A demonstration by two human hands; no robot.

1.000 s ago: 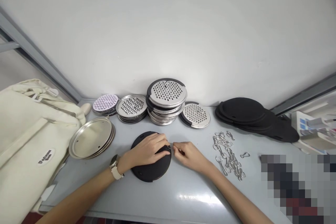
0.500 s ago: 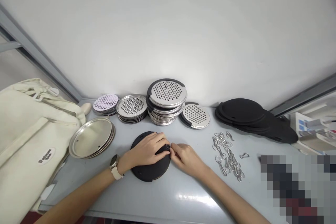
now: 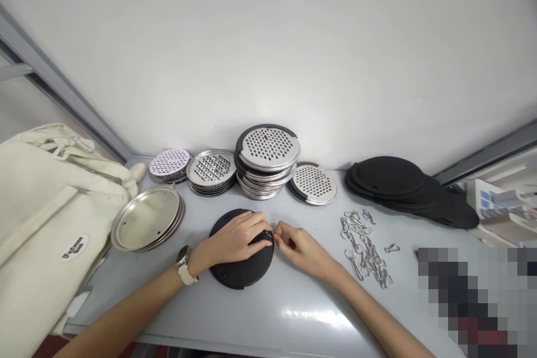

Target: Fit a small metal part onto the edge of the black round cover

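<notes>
A black round cover [image 3: 245, 265] lies on the table in front of me, a thin lighter edge showing at its lower right. Across its top rests my left hand [image 3: 242, 239], wearing a watch, with thumb and fingers closed over the right part of the cover. A small metal clip [image 3: 269, 234] sticks out at that right edge, partly hidden by fingers. My right hand [image 3: 296, 246] is beside the edge, thumb and forefinger pinched at the end of the clip. To the right lies a loose pile of metal snap clips [image 3: 364, 251].
Stacked perforated metal grater discs [image 3: 268, 148] stand along the wall, some with black rims. Shallow metal pans [image 3: 146, 221] are stacked at left, next to a cream bag [image 3: 50, 224]. More black covers [image 3: 386, 179] lie at right, near a white organizer [image 3: 486, 201].
My right hand has shifted slightly right, with its fingers opened out a little from the cover's edge. My left hand stays on the cover.
</notes>
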